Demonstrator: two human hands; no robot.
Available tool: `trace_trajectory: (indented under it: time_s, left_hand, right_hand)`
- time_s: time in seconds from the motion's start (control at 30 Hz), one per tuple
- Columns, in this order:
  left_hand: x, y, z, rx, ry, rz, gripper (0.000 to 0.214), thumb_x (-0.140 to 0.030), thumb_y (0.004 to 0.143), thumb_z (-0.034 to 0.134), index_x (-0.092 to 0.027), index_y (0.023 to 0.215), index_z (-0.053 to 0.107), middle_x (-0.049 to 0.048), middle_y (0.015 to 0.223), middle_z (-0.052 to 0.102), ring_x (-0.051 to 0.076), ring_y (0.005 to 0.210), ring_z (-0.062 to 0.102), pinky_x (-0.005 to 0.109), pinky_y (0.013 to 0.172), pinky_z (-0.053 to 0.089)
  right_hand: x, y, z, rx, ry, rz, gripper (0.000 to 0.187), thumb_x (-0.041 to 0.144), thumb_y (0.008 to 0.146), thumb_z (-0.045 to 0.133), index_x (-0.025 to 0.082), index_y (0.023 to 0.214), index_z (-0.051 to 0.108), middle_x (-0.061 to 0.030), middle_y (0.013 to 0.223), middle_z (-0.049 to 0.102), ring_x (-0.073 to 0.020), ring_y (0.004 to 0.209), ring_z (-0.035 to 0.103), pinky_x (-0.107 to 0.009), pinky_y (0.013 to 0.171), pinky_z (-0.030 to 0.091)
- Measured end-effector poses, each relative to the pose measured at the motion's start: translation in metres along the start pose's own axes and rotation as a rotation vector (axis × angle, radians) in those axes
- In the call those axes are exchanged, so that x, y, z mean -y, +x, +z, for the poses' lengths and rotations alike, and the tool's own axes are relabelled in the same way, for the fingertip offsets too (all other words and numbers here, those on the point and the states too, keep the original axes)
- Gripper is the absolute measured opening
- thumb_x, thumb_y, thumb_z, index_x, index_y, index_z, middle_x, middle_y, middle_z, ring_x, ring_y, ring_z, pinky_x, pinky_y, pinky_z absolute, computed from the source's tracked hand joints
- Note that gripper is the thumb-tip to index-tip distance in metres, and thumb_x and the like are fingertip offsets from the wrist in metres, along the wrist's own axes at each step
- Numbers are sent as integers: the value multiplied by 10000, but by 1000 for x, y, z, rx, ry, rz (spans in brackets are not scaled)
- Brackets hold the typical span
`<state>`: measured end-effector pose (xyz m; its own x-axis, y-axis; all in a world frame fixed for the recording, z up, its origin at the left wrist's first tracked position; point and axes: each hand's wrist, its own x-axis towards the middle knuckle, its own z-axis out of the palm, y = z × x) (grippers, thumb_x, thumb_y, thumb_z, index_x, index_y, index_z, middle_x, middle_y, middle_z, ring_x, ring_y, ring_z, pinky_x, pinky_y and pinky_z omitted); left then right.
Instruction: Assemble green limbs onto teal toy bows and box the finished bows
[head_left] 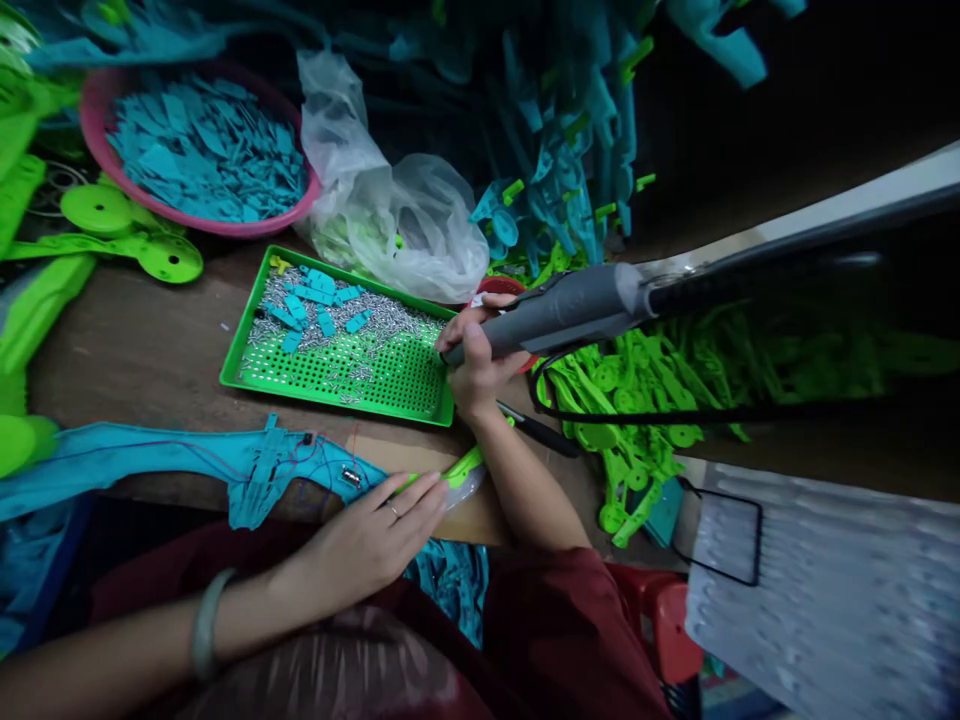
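My right hand is wrapped round a grey electric screwdriver, its tip at the right edge of a green perforated tray that holds many small silver screws and a few blue plastic bits. My left hand lies near the table's front edge, fingers together, pressing on a green plastic piece with a clear part. A long blue plastic part with thin red and blue wires stretches to the left of that hand.
A pink bowl of blue plastic pieces stands at the back left, green wheel parts beside it. A clear plastic bag lies behind the tray. A heap of green parts lies at the right, blue parts behind.
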<state>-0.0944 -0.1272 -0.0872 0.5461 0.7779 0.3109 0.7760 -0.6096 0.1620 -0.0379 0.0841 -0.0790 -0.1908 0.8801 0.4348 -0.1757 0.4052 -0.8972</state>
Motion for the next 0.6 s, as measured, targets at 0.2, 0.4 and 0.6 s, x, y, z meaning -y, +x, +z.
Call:
trace_trajectory:
  time_s: [0.2,0.4,0.6]
  left_hand:
    - [-2,-7,-3,-61,57,16,424,-160,968,407,-64,1353,555,142,1430,545,274,1295,526,412,1065,430]
    - [-4,-21,6,-128,39,-1,428,-121,950,413,-50,1347,556,153,1418,555,281,1301,526,426,1085,422]
    - [-5,-22,12,-174,1,18,428,-124,951,415,-24,1343,557,190,1444,515,306,1321,514,464,1184,318]
  right_hand:
    - [-6,2,4,-30,-28,18,384,508,811,649,276,1022,426,107,587,465,-97,415,494,-251,440,442]
    - [31,4,-4,-97,-71,-4,322,439,832,603,276,1071,462,94,599,465,-101,445,504,-267,488,475]
    - [92,-19,-71,-294,-176,-120,272,313,785,545,298,1052,495,102,554,416,-99,390,405,-217,383,387]
